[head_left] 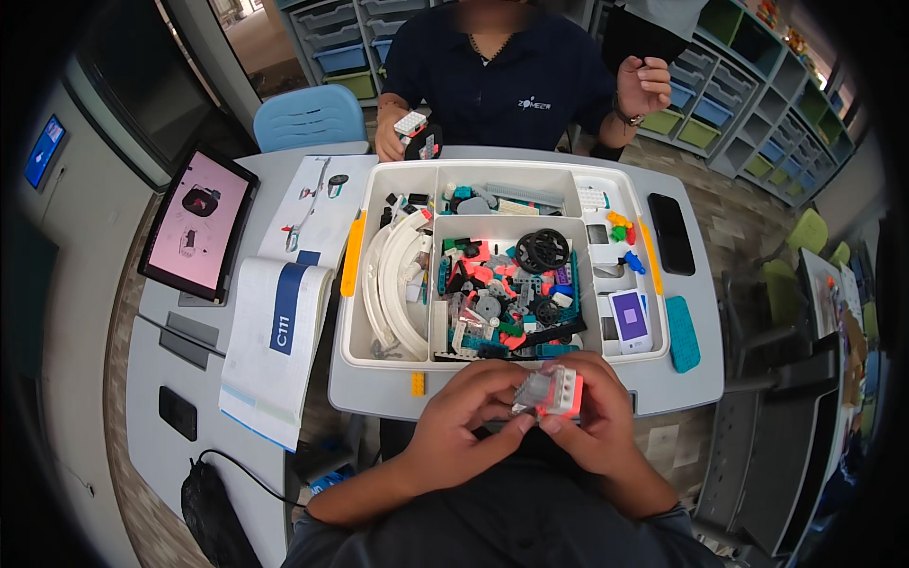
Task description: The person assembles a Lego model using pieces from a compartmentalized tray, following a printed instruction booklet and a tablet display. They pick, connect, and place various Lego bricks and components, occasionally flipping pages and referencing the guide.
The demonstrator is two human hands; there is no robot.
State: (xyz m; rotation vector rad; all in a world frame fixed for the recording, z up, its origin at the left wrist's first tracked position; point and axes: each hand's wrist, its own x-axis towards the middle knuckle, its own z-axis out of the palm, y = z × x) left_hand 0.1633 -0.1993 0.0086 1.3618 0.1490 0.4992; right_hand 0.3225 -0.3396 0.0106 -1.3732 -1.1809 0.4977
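Note:
Between my two hands is a small brick assembly [565, 390], made of white and coral pieces with a grey toothed part on its left side. The fingers of my left hand [473, 412] close on the grey side. My right hand [598, 417] grips the white and coral end from the right. Both hands are just in front of the near wall of a white sorting tray [388, 359]. Loose bricks, gears and a black wheel [543, 251] fill its middle compartment. White curved pieces [402, 284] lie in its left compartment.
Across the table a person [502, 85] holds another brick build [417, 133]. Left are an open booklet [270, 355], a tablet [201, 222] and a phone [178, 413]. A second phone [671, 234] and a teal plate [682, 334] lie right of the tray. A yellow brick [418, 383] sits near the front edge.

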